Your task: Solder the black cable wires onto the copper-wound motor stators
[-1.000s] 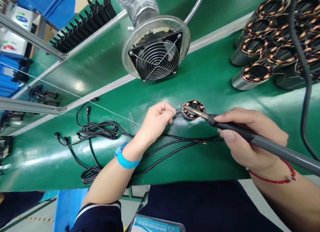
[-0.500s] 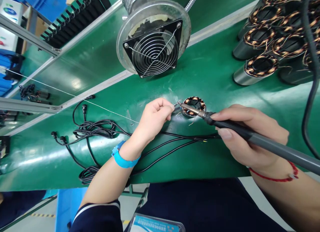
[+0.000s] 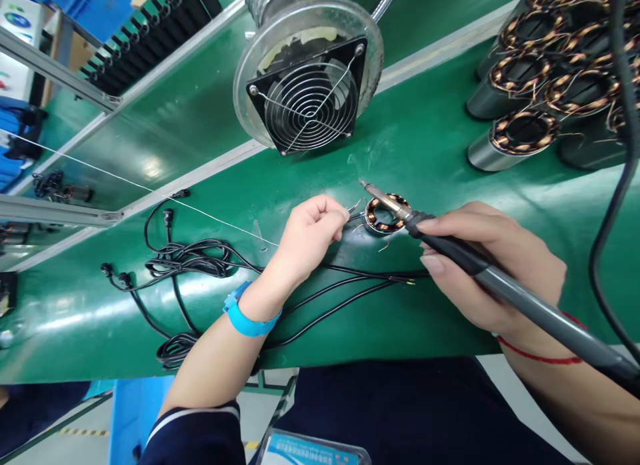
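My left hand (image 3: 310, 233) is closed in a pinch on thin wire ends beside a small stator (image 3: 385, 215) wound with copper, which lies on the green bench mat (image 3: 440, 151). A thin solder wire (image 3: 140, 186) stretches from the left to that hand. My right hand (image 3: 493, 268) grips a grey soldering iron (image 3: 505, 288) like a pen. Its metal tip (image 3: 364, 184) is raised just above and left of the stator, clear of the wires. Black cables (image 3: 320, 295) run from under my left hand across the mat.
A round fume-extraction fan (image 3: 309, 95) on a flexible duct stands behind the work spot. Several wound stators on metal cylinders (image 3: 525, 135) are grouped at the back right. Coiled black leads with plugs (image 3: 185, 258) lie at the left. The iron's black cord (image 3: 613, 205) hangs at the right.
The soldering iron's tip has lifted off the wire joint at the stator and moved up and away. My left hand has stayed pinched in place.
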Tool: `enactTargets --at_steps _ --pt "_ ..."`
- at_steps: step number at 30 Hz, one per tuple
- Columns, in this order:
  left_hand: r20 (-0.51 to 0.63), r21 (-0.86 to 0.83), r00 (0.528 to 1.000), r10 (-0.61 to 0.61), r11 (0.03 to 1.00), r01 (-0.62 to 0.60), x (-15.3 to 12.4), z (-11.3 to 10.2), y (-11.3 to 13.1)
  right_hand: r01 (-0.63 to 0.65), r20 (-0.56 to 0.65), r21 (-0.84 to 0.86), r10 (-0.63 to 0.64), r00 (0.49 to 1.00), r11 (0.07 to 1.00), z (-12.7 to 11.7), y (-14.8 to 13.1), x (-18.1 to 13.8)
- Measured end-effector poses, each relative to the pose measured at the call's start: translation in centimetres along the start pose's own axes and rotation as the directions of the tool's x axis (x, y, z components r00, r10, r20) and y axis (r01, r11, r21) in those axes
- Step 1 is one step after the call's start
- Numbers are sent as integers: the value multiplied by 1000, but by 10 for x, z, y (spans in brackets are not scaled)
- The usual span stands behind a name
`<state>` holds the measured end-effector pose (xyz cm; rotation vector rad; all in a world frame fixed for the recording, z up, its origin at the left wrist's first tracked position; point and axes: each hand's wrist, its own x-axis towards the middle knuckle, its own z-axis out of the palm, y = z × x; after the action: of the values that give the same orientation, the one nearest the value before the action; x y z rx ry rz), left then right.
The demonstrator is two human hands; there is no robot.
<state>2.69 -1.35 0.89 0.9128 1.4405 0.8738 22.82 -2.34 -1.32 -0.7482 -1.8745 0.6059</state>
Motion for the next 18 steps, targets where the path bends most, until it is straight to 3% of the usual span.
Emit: enactTargets --at_steps 14,18 --pt "-11 21 1000 25 999 -25 1 -1 -1 -8 17 31 7 1000 999 -1 -5 2" --pt "-9 22 999 33 999 -33 2 -1 -1 -21 -27 9 21 999 1000 -2 -4 1"
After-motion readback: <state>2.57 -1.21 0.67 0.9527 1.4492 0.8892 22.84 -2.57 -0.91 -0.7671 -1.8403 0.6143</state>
